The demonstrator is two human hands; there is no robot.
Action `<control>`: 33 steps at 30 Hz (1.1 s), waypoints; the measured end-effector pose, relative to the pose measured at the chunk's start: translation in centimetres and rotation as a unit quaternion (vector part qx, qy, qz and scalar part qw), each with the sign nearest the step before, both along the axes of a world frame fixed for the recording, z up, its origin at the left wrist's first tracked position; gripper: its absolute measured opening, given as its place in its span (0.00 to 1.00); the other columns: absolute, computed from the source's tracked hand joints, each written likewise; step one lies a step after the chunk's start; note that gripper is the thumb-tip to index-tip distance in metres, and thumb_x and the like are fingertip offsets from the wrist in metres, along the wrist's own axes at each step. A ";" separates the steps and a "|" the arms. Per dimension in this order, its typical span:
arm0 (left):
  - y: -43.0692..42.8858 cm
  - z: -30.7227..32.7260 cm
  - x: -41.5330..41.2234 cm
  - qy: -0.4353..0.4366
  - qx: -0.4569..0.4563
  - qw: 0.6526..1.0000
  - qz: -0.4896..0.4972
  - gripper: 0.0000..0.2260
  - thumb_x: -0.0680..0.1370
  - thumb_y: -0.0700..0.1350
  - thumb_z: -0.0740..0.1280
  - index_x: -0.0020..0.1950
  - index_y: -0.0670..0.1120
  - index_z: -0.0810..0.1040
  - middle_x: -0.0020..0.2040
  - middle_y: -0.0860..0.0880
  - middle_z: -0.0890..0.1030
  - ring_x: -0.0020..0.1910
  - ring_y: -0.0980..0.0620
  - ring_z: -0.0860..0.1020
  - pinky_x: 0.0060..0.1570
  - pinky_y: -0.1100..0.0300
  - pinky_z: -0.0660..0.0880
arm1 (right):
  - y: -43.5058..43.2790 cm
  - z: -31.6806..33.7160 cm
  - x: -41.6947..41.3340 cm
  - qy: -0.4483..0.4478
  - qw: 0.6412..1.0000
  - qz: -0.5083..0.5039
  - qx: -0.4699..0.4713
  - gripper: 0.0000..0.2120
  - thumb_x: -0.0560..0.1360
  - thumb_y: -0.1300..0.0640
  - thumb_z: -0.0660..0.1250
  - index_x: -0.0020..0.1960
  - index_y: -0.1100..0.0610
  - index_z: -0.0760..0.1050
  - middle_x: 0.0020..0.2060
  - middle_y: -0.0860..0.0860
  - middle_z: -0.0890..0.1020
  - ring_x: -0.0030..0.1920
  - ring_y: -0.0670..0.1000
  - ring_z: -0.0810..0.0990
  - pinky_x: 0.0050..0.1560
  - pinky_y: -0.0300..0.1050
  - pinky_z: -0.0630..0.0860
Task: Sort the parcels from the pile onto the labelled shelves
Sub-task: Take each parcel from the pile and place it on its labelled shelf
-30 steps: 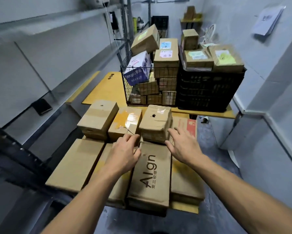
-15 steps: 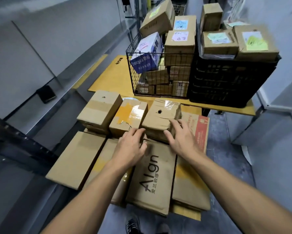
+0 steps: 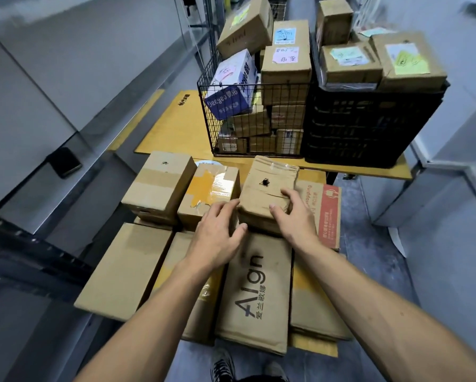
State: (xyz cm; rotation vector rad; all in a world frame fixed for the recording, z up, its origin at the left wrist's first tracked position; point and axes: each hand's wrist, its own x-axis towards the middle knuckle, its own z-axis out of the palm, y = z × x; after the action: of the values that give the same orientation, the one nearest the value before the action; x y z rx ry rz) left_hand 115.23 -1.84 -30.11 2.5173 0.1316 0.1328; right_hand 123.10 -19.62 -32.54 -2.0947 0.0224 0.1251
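While both hands are on the pile, the small brown cardboard parcel [image 3: 267, 188] with a dark hole in its top sits between them, resting on the far end of the flat brown "Align" carton [image 3: 258, 293].

Right hand [image 3: 294, 219]: the fingers are curled over the parcel's near right top edge, slightly spread, with the thumb laid on the top near the front edge. This hand grips the parcel.

Left hand [image 3: 217, 238]: the fingers lie together and roughly straight against the parcel's left side, in the gap next to the yellow-taped cardboard box [image 3: 212, 188]. The thumb touches the parcel's near face, low down. This hand presses rather than wraps.

Items relative to the fingers:
- Left of the left fingers, beyond the taped box: a taller plain brown box [image 3: 159, 183].
- Just right of the right fingers, under the parcel's right side: a flat carton with a red printed panel [image 3: 327, 213].
- Beyond the fingertips of both hands: a yellow board tabletop [image 3: 176, 125] carrying a black wire basket [image 3: 206, 86] and a black plastic crate [image 3: 369, 128], both loaded with labelled boxes.
- Far left of the left hand: a grey metal shelf [image 3: 99, 133] with a dark phone [image 3: 66, 162] lying on it.
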 end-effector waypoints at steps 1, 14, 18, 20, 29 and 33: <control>-0.2 0.1 -0.1 -0.002 -0.014 1.000 -0.003 0.26 0.78 0.55 0.64 0.75 0.56 0.62 0.69 0.52 0.68 0.68 0.51 0.68 0.67 0.48 0.69 | -0.5 0.2 -0.4 -0.005 1.000 0.004 0.012 0.23 0.77 0.49 0.69 0.72 0.48 0.71 0.68 0.54 0.75 0.68 0.54 0.72 0.69 0.53 0.70; -3.5 -1.1 -2.5 0.002 -0.256 0.966 0.029 0.25 0.77 0.62 0.58 0.74 0.61 0.64 0.72 0.54 0.69 0.68 0.60 0.67 0.68 0.55 0.67 | -5.3 0.7 -5.3 -0.006 0.977 0.061 0.204 0.19 0.81 0.58 0.66 0.67 0.41 0.70 0.62 0.41 0.73 0.59 0.36 0.75 0.55 0.31 0.75; -4.7 -1.2 -3.7 -0.007 -0.357 0.933 0.028 0.25 0.77 0.61 0.60 0.74 0.59 0.65 0.71 0.55 0.70 0.69 0.57 0.69 0.65 0.57 0.72 | -5.6 0.5 -6.3 0.000 0.969 0.088 0.232 0.18 0.81 0.56 0.65 0.68 0.41 0.71 0.64 0.38 0.72 0.63 0.36 0.73 0.61 0.37 0.76; -5.1 -1.3 -4.1 -0.033 -0.388 0.920 0.044 0.24 0.76 0.62 0.61 0.72 0.60 0.68 0.71 0.54 0.71 0.69 0.54 0.70 0.65 0.51 0.73 | -5.7 0.5 -6.6 -0.002 0.974 0.113 0.197 0.19 0.82 0.60 0.63 0.69 0.42 0.70 0.62 0.34 0.71 0.60 0.28 0.72 0.61 0.28 0.72; -6.1 -0.9 -6.0 -0.099 -0.316 0.939 0.091 0.17 0.75 0.60 0.64 0.65 0.67 0.72 0.65 0.56 0.73 0.63 0.62 0.73 0.57 0.63 0.76 | -5.5 2.4 -7.4 -0.055 0.991 0.110 0.058 0.20 0.81 0.44 0.63 0.71 0.45 0.73 0.61 0.45 0.74 0.62 0.44 0.73 0.60 0.40 0.69; -6.3 -0.9 -6.5 -0.102 -0.230 0.966 0.061 0.19 0.76 0.57 0.65 0.67 0.67 0.70 0.67 0.55 0.69 0.64 0.61 0.72 0.55 0.70 0.74 | -4.8 2.9 -7.9 0.020 0.966 0.125 0.227 0.25 0.74 0.39 0.68 0.69 0.38 0.66 0.60 0.42 0.79 0.61 0.44 0.79 0.62 0.46 0.77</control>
State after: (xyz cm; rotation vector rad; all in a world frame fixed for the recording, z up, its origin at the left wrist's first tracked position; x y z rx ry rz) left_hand 108.74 -8.16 -31.00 2.0181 0.2082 0.3664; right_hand 115.23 -24.40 -29.67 -1.6287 -0.2286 0.2961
